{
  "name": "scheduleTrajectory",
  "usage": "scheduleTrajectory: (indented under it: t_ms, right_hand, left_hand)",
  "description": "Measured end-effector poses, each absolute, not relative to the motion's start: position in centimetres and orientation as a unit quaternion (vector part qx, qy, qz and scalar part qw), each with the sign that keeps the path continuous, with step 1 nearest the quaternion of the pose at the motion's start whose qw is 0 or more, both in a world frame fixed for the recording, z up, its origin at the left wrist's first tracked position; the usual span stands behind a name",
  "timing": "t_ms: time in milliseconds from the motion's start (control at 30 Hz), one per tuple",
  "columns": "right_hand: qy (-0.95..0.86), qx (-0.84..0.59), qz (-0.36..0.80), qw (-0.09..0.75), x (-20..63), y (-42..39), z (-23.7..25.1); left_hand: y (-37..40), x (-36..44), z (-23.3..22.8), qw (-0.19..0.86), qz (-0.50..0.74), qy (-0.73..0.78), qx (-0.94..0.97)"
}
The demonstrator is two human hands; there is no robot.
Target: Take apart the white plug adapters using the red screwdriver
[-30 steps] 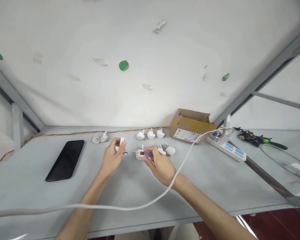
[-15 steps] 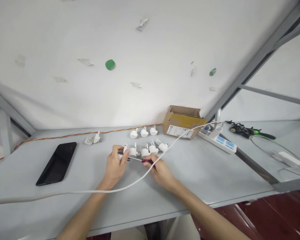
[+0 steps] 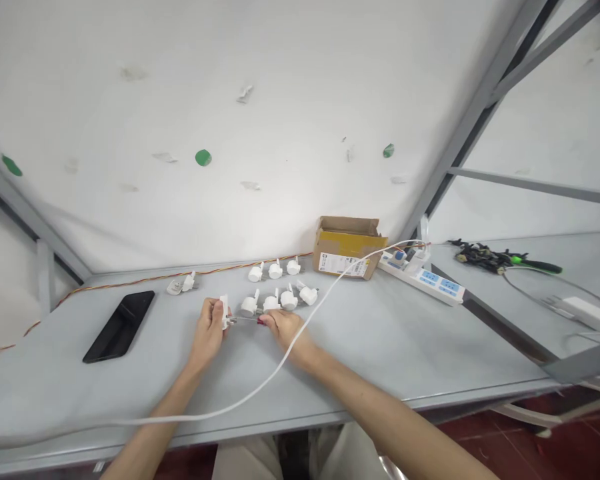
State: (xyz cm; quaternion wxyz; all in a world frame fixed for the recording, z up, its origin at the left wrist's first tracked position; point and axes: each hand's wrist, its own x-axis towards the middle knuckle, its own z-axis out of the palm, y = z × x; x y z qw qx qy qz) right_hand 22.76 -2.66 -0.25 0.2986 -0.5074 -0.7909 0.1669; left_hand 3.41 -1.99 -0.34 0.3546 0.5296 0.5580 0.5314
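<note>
Pinched in my left hand (image 3: pixel 207 335) is a white power plug (image 3: pixel 225 311), raised off the bench with its metal pins facing right. My right hand (image 3: pixel 290 335) grips a screwdriver (image 3: pixel 261 321) with a red handle, mostly hidden in the fingers. Its thin shaft points left at the pin side of the plug; whether the tip touches is too small to tell. Just behind my hands stands a row of several white plugs (image 3: pixel 289 299). Three more plugs (image 3: pixel 275 269) sit in a row farther back.
A black phone (image 3: pixel 120 327) lies left, with white plug pieces (image 3: pixel 183 284) behind it. An open cardboard box (image 3: pixel 347 247) and a power strip (image 3: pixel 425 279) stand right. A white cable (image 3: pixel 280 367) crosses over my arms. Dark cables (image 3: pixel 485 259) lie far right.
The view has shifted to the right. My left hand has turned the plug so its pin side faces the screwdriver. Both hands still hold the same things.
</note>
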Motion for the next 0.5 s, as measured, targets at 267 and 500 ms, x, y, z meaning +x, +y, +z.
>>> scheduleTrajectory:
  t_ms: [267,500]
  right_hand:
    - [-0.805,-0.493,0.133,0.304,23.1,-4.1,-0.1]
    - [-0.799,-0.518,0.122,0.281,22.8,-4.0,-0.7]
  left_hand:
    - [-2.9,3.7,-0.3,0.379,0.555,0.535,0.512]
    - [-2.4,3.7,0.0,0.341,0.531,0.564,0.532]
